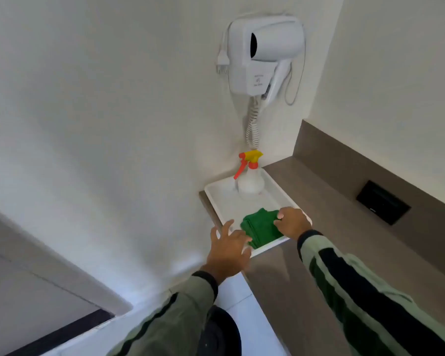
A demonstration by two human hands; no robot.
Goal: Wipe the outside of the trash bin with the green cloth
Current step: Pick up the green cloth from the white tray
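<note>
A folded green cloth (261,228) lies at the near end of a white tray (222,201) on a brown counter. My right hand (292,222) rests on the cloth's right side with its fingers curled onto the fabric. My left hand (228,249) hovers at the tray's near left corner, fingers spread, holding nothing. A dark round object (220,332) shows low between my sleeves, partly hidden; it may be the trash bin, but I cannot tell.
A clear spray bottle (249,179) with a red and yellow trigger stands at the tray's far end. A white wall-mounted hair dryer (265,52) hangs above it with a coiled cord. A black socket plate (383,202) sits in the counter's backsplash.
</note>
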